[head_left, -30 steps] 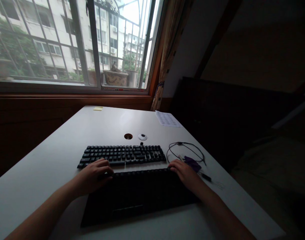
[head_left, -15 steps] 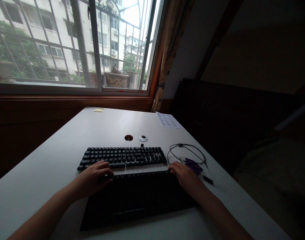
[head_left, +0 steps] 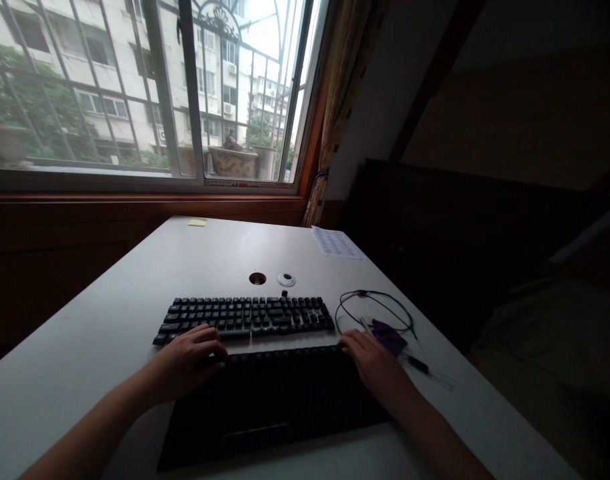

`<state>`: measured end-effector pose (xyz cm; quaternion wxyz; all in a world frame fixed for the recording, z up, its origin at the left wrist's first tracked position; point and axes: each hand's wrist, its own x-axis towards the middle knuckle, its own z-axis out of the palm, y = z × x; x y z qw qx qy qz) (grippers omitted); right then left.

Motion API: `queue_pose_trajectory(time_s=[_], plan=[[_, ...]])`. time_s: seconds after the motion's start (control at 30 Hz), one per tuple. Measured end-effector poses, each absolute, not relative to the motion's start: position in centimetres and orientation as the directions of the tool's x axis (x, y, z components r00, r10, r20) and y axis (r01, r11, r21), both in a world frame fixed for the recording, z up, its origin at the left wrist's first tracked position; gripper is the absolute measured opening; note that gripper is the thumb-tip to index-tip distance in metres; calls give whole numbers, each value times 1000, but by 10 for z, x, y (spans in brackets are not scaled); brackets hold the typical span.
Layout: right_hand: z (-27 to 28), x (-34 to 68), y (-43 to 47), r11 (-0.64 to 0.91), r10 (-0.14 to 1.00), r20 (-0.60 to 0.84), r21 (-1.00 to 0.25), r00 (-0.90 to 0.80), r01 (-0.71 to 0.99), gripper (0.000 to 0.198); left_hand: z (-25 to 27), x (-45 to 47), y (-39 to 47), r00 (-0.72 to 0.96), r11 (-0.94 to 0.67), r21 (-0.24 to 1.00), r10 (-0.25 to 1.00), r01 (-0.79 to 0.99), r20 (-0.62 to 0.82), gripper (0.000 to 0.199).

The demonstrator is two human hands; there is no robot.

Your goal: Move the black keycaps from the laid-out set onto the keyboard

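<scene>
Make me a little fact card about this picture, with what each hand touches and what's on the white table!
Left hand: fingers curled at the far left of a wide, flat black slab
Right hand: fingers at the slab's far right
Just beyond the slab: rows of small black keys
Right side: thin black looped cable, crumpled purple piece
Table's far end: small yellow paper square on the left, white printed sheet on the right
Hard to see: details on the slab, too dark
</scene>
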<state>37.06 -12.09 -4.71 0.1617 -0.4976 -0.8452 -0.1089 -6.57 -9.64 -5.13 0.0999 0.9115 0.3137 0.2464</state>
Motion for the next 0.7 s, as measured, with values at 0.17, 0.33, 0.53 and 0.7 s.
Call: queue_pose_trajectory(time_s=[0.17,0.33,0.53,0.7], plan=[[-53,370,-124,471,795,411,42,-445,881,26,-50,-65,-97,675,-781,341,624,524,393,12],[-52,372,-118,489,797,405,4,-448,872,25,-50,-65,-97,670,-788,340,616,514,414,11],[-49,375,-114,514,801,394,-66,-451,855,22,-49,-65,-98,668,-782,343,623,520,407,11],[-55,374,-117,509,778,449,-39,-440,860,27,-46,-64,-100,663,-775,348,632,527,403,12]])
